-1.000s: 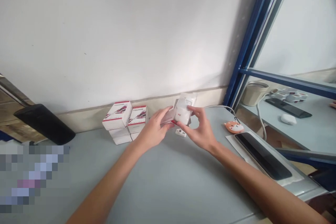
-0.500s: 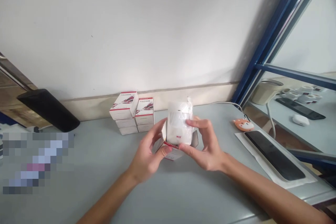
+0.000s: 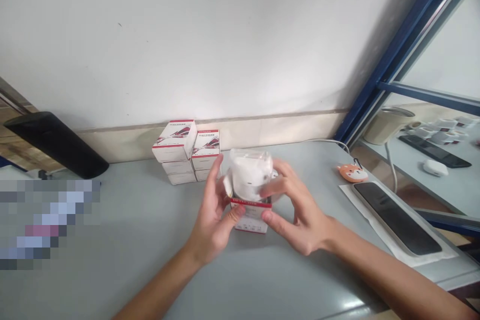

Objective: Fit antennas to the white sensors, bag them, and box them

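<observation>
A small white carton (image 3: 250, 217) with a red band stands open at the top on the grey table. Partly inside it sits a white detector (image 3: 249, 172) wrapped in clear plastic, its upper part above the rim. My left hand (image 3: 213, 225) grips the carton's left side, the thumb on its front. At the other side my right hand (image 3: 300, 210) curls round the carton and the detector, thumb at the carton's front right edge and a fingertip on the plastic wrap. The lower part of the detector is hidden in the carton.
Several closed cartons (image 3: 174, 142) are stacked by the wall. To the right lie a phone (image 3: 397, 217) on a white sheet and an orange animal-faced case (image 3: 352, 172). A black padded bar (image 3: 56, 145) juts in at left. A blue-framed mirror (image 3: 397, 55) leans at right.
The detector has gone down into the carton and its top has tipped toward me. The carton now stands more upright, its front showing. My right fingers have moved lower.
</observation>
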